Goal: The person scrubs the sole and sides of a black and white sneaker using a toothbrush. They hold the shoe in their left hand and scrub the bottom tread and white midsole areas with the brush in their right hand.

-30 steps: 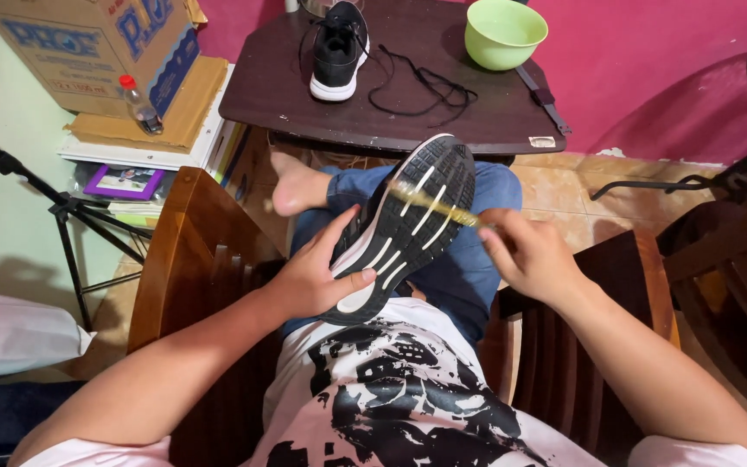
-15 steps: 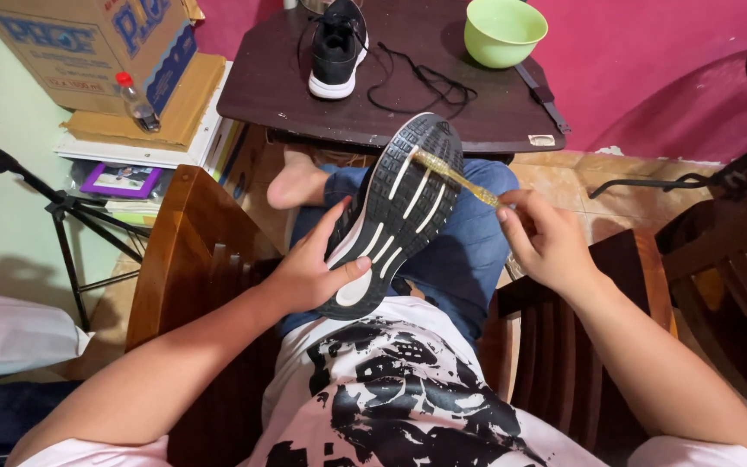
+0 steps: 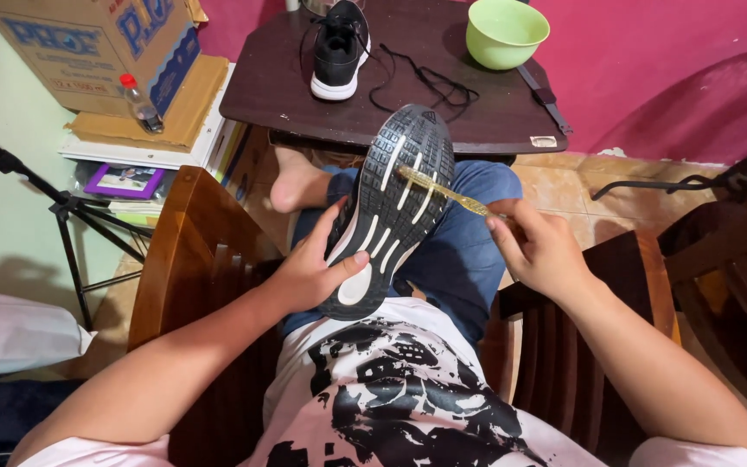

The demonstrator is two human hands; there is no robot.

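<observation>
Black shoe (image 3: 391,216) in left hand (image 3: 309,277), toothbrush (image 3: 443,190) in right hand (image 3: 542,251).

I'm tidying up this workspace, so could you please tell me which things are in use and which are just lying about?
In use: upturned shoe in left hand; yellow toothbrush in right hand.
Lying about: second shoe, loose lace, green bowl, cardboard box, small bottle.

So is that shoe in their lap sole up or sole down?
Sole up. The shoe shows its black-and-white tread to the camera, held by the left hand while the toothbrush lies across it.
</observation>
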